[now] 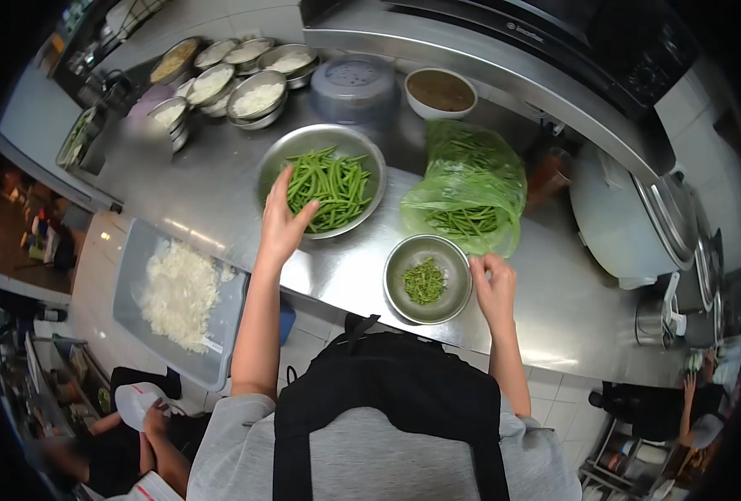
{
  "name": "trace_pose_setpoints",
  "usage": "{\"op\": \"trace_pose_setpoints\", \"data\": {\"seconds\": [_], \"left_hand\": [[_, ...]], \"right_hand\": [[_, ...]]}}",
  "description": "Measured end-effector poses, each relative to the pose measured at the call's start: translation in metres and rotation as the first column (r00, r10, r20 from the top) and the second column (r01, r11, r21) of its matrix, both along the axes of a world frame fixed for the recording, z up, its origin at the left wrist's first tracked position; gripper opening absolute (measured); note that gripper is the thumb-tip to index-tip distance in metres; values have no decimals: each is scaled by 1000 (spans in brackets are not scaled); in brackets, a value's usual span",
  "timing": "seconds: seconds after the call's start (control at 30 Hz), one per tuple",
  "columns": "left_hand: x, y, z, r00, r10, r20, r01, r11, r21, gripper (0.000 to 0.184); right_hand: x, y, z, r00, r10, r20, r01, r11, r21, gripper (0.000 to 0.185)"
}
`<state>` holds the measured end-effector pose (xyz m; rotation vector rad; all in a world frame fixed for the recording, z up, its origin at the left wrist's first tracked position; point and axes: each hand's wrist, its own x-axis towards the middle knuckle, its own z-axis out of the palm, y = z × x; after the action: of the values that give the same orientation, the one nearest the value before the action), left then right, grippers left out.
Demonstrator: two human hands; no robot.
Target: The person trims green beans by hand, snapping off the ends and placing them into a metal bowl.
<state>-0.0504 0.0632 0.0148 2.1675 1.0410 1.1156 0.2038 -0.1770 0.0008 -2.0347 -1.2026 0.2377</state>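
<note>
My left hand (285, 219) reaches over the near left rim of a large metal bowl (377, 159). Its fingers are stretched and the thumb stands apart, close to the green beans (330, 188) inside. Closed at the right rim of a smaller metal bowl (395, 292), my right hand (494, 288) seems to pinch its edge. Small green trimmings (424, 281) lie in the bottom of that bowl. Behind it, a thin green plastic bag (479, 154) holds more green beans (464, 221), its mouth facing the small bowl.
Several metal bowls of rice (258, 98) stand at the back left, beside a clear plastic cover (354, 88). A white bowl of brown liquid (441, 90) sits behind the bag. A grey tub of rice (120, 284) is left; a large pot (621, 217) right. Other people (112, 442) work nearby.
</note>
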Motion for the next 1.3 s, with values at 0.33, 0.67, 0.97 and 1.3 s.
{"op": "trace_pose_setpoints", "data": {"seconds": [0.33,0.67,0.97,1.3], "left_hand": [[-5,-55,-6,979,-185,82,200,941,-271,32],[42,-101,3,808,-400,431,587,605,-539,25],[62,-104,-5,715,-413,564,691,542,-478,16],[45,-103,12,791,-587,169,608,725,-324,19]], "right_hand": [[68,81,-52,916,52,398,59,964,-260,12],[-26,41,41,933,349,-84,-354,933,-58,11],[-57,28,38,968,246,-50,-233,955,186,5],[-67,38,51,882,447,153,-471,850,234,6]]}}
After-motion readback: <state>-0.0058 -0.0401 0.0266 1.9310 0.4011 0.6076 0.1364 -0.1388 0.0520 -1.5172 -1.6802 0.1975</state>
